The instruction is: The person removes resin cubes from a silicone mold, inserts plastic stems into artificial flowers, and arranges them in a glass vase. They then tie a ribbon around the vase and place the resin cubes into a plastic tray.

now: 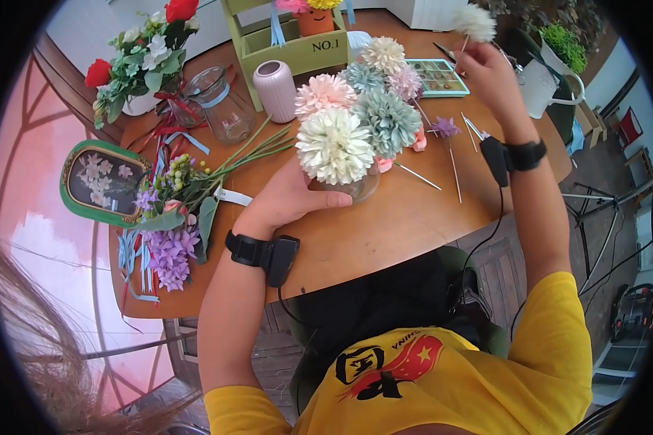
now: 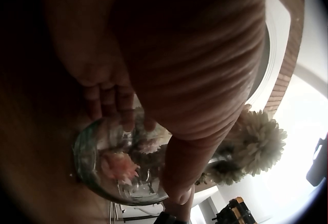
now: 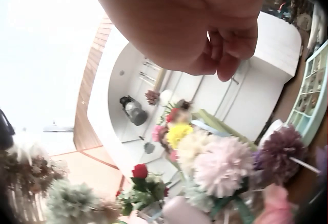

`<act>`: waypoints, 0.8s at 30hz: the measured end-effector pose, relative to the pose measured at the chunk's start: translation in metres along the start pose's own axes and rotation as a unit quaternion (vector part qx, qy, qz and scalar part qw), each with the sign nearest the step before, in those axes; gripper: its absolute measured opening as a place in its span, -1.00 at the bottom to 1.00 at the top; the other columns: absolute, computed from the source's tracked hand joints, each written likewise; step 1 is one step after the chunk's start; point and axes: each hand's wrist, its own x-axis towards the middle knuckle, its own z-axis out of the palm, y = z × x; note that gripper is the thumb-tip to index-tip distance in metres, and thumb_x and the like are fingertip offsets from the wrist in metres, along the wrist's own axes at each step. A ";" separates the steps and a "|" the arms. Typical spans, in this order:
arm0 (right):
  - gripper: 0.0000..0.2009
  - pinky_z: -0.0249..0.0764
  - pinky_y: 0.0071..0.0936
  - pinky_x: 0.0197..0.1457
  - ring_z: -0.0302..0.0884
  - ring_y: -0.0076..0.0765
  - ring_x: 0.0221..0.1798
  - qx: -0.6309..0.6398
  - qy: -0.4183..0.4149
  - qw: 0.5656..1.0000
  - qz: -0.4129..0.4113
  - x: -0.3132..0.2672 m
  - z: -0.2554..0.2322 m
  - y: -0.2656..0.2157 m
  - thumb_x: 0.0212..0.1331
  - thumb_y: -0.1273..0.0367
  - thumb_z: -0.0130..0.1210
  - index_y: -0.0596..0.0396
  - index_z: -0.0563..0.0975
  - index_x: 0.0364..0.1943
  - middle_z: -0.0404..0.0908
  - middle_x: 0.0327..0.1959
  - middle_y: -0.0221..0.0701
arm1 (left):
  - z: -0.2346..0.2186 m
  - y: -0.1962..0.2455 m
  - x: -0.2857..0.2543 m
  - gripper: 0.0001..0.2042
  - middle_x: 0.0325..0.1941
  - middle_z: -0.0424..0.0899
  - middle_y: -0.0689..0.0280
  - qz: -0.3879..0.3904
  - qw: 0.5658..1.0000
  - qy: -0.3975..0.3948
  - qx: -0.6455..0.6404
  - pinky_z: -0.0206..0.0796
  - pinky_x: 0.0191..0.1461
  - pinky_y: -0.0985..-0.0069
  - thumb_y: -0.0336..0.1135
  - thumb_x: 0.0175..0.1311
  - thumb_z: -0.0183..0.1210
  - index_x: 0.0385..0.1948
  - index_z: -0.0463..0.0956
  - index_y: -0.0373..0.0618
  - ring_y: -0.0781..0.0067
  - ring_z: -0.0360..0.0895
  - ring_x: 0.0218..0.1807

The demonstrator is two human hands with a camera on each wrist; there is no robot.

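Note:
My left hand point(image 1: 287, 197) grips a round glass vase point(image 1: 365, 188), thumb across its near side; in the left wrist view the fingers curl round the glass point(image 2: 88, 157), and a pink flower point(image 2: 120, 166) shows through it. Above the vase cluster a large white pompom flower point(image 1: 334, 147), a blue-grey one point(image 1: 387, 119), a pink one point(image 1: 325, 96) and a cream one point(image 1: 382, 55). Raised at the upper right, my right hand point(image 1: 492, 80) pinches the thin stem of a white pompom flower point(image 1: 474, 24). That bloom is not visible past the hand point(image 3: 189, 24) in the right wrist view.
Loose stems and a small purple flower point(image 1: 444, 127) lie right of the vase, before a compartment tray point(image 1: 435, 78). Leftward are a pink ribbed vase point(image 1: 274, 91), a glass jar point(image 1: 229, 116), purple flowers point(image 1: 171, 254) and a green frame point(image 1: 73, 181). A watering can point(image 1: 538, 90) stands far right.

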 end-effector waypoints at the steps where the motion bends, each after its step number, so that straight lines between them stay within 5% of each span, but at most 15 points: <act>1: -0.69 0.55 -0.53 -0.10 0.63 -0.58 -0.18 0.058 -0.020 0.998 -0.004 -0.005 -0.006 -0.014 0.29 0.35 0.20 0.15 0.60 0.07 0.71 -0.24 -0.44 | 0.001 0.000 0.000 -0.11 0.44 0.44 0.32 0.001 1.000 -0.001 0.003 0.12 0.56 0.36 -0.43 0.03 0.57 0.45 0.23 -0.21 0.41 0.35 0.46; 7: -0.81 0.33 -0.63 -0.21 0.54 -0.64 -0.21 0.193 -0.085 0.974 -0.087 -0.056 -0.009 -0.120 0.38 0.41 0.22 0.15 0.59 -0.01 0.67 -0.22 -0.48 | -0.001 -0.004 0.000 0.18 0.55 0.23 0.17 -0.001 0.996 0.012 0.092 0.03 0.60 0.31 -0.23 -0.15 0.69 0.52 -0.03 -0.20 0.30 0.16 0.57; 8: -0.72 0.42 -0.60 -0.17 0.56 -0.61 -0.22 0.140 -0.115 0.981 -0.075 -0.052 -0.015 -0.114 0.35 0.46 0.22 0.16 0.50 0.09 0.65 -0.21 -0.45 | 0.000 -0.006 -0.001 0.23 0.56 0.18 0.16 0.050 0.995 0.043 0.081 0.02 0.61 0.29 -0.19 -0.18 0.70 0.52 -0.08 -0.20 0.27 0.14 0.57; 13: -0.39 0.59 -0.51 -0.10 0.65 -0.49 -0.13 0.277 -0.102 0.945 -0.141 -0.058 0.017 -0.138 0.28 0.57 0.23 0.14 0.19 0.36 0.60 -0.04 -0.30 | 0.013 0.009 -0.005 0.41 0.54 0.05 0.12 0.261 0.951 0.139 0.089 0.01 0.59 0.18 -0.04 -0.31 0.74 0.54 -0.23 -0.17 0.14 0.12 0.54; 16: -0.13 0.61 -0.50 -0.15 0.68 -0.44 -0.18 0.331 -0.098 0.930 -0.123 -0.053 0.039 -0.152 0.27 0.63 0.21 0.12 -0.13 0.53 0.58 0.01 -0.22 | 0.012 0.016 -0.011 0.27 0.51 0.05 0.09 0.364 0.907 0.144 0.156 0.05 0.55 0.15 0.00 -0.32 0.73 0.52 0.04 -0.07 0.10 0.18 0.48; 19: -0.06 0.60 -0.50 -0.20 0.70 -0.41 -0.23 0.270 -0.126 0.952 -0.067 -0.050 0.048 -0.163 0.28 0.64 0.19 0.11 -0.24 0.57 0.64 -0.11 -0.22 | 0.014 0.026 -0.023 -0.01 0.50 0.07 0.06 0.354 0.834 0.166 0.389 0.07 0.52 0.12 0.01 -0.24 0.69 0.37 0.39 0.05 0.04 0.19 0.47; 20: -0.02 0.61 -0.50 -0.21 0.70 -0.40 -0.25 0.229 -0.156 0.961 -0.030 -0.045 0.051 -0.154 0.28 0.62 0.22 0.10 -0.29 0.58 0.66 -0.24 -0.27 | 0.021 0.025 -0.022 -0.32 0.48 0.14 0.05 0.348 0.855 0.189 0.336 0.08 0.52 0.10 -0.06 -0.09 0.63 0.17 0.59 0.05 0.01 0.20 0.45; 23: -0.48 0.60 -0.50 -0.06 0.67 -0.45 -0.05 0.223 -0.121 0.955 -0.156 -0.046 0.070 -0.134 0.30 0.55 0.20 0.13 0.30 0.32 0.64 -0.02 -0.32 | 0.019 0.011 -0.011 -0.43 0.45 0.23 0.05 0.342 0.872 0.215 0.277 0.11 0.51 0.11 -0.20 0.09 0.52 0.18 0.54 -0.02 0.01 0.24 0.46; 24: -0.46 0.61 -0.49 0.06 0.65 -0.48 0.06 0.260 -0.134 0.940 -0.175 -0.044 0.073 -0.125 0.31 0.56 0.18 0.10 0.29 0.35 0.61 0.06 -0.36 | 0.019 0.011 -0.010 -0.46 0.44 0.25 0.05 0.339 0.879 0.213 0.258 0.12 0.51 0.12 -0.24 0.13 0.48 0.18 0.53 -0.04 0.02 0.26 0.46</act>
